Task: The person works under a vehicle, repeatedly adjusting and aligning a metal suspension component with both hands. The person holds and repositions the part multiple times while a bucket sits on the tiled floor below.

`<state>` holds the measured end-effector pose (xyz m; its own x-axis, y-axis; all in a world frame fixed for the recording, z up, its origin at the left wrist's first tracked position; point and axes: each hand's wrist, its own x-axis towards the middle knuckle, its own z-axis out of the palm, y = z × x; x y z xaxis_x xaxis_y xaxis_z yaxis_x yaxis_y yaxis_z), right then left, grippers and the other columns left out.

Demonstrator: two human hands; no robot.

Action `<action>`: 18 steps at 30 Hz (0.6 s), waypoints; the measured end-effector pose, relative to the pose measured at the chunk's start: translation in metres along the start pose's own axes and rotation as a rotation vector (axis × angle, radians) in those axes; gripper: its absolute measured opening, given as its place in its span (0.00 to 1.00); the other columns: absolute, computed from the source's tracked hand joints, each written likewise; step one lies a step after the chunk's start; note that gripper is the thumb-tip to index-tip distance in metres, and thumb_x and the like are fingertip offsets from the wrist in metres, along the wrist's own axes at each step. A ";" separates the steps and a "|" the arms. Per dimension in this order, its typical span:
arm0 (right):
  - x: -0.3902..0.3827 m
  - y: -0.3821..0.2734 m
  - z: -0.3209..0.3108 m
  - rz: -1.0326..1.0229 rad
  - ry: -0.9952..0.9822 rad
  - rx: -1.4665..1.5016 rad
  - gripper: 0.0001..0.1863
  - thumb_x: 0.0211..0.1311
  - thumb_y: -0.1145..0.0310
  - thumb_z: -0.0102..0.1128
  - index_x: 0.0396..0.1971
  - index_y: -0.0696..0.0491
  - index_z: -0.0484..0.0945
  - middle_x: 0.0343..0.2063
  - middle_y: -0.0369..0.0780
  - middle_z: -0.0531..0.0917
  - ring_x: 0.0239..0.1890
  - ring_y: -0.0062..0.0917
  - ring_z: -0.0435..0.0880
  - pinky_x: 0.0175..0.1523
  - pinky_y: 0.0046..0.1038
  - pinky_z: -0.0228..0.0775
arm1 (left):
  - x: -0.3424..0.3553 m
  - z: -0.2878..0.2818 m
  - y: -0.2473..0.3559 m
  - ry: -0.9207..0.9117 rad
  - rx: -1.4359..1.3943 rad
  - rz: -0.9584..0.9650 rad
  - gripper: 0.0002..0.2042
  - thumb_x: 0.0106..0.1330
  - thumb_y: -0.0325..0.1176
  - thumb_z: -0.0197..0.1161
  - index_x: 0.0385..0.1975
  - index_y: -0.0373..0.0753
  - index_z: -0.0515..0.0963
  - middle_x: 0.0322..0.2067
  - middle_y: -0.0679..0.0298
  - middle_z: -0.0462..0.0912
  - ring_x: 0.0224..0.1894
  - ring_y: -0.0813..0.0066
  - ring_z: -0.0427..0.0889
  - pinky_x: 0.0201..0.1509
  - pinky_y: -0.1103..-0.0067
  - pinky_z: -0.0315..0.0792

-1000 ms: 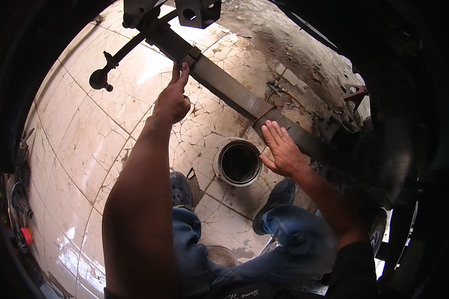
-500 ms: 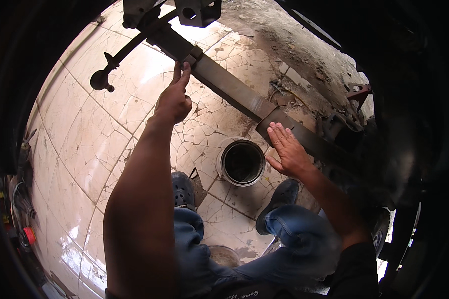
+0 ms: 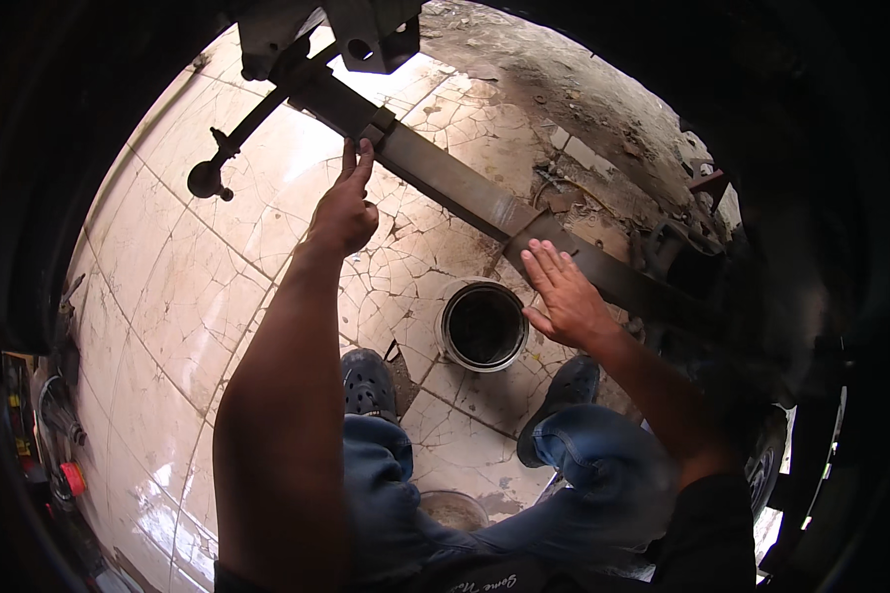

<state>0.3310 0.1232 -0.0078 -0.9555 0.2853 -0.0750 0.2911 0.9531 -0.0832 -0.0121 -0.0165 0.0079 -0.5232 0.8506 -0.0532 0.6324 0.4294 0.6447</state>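
A long, flat, dark steel bar (image 3: 450, 180), banded by clips like a leaf spring, runs slantwise from the upper left to the right. My left hand (image 3: 344, 212) reaches up to it with two fingers stretched out, their tips at the clip (image 3: 378, 126); the other fingers are curled and hold nothing. My right hand (image 3: 569, 301) lies with fingers straight and together against the bar's lower part, just past the second band (image 3: 524, 224). Beneath the bar, between my hands, stands a round bucket (image 3: 449, 346) with a dark inside.
A rod with a ball-joint end (image 3: 206, 179) sticks out at upper left, below a metal bracket (image 3: 371, 44). The floor has cracked tiles (image 3: 183, 287); dirt lies beyond. My shoes flank the bucket. Tools and a red round item (image 3: 71, 479) lie at the far left.
The view has shifted slightly. Both hands stay at about the same spots on the bar, the left one's fingertips marginally lower along the clip.
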 end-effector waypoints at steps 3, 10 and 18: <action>-0.006 0.003 0.003 -0.008 0.010 -0.049 0.45 0.63 0.50 0.58 0.74 0.53 0.50 0.74 0.49 0.51 0.76 0.41 0.49 0.78 0.41 0.41 | 0.002 0.001 0.003 -0.001 0.025 -0.021 0.46 0.56 0.18 0.47 0.76 0.52 0.40 0.77 0.57 0.33 0.58 0.54 0.80 0.55 0.74 0.78; 0.044 -0.024 -0.004 0.002 0.032 -0.020 0.45 0.64 0.51 0.58 0.75 0.51 0.49 0.74 0.51 0.50 0.76 0.44 0.49 0.77 0.43 0.41 | 0.013 0.011 -0.010 0.094 0.072 0.025 0.39 0.70 0.38 0.56 0.76 0.45 0.40 0.77 0.59 0.32 0.61 0.54 0.77 0.61 0.72 0.75; -0.008 0.005 0.005 -0.047 0.046 -0.017 0.45 0.61 0.53 0.61 0.72 0.58 0.52 0.72 0.51 0.56 0.75 0.42 0.52 0.77 0.42 0.44 | 0.000 -0.001 0.000 -0.020 -0.031 0.026 0.49 0.55 0.32 0.59 0.76 0.48 0.37 0.77 0.52 0.30 0.60 0.53 0.78 0.58 0.73 0.77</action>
<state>0.3403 0.1250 -0.0127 -0.9695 0.2437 -0.0257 0.2449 0.9671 -0.0690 -0.0129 -0.0165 0.0085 -0.4950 0.8674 -0.0512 0.6275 0.3976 0.6694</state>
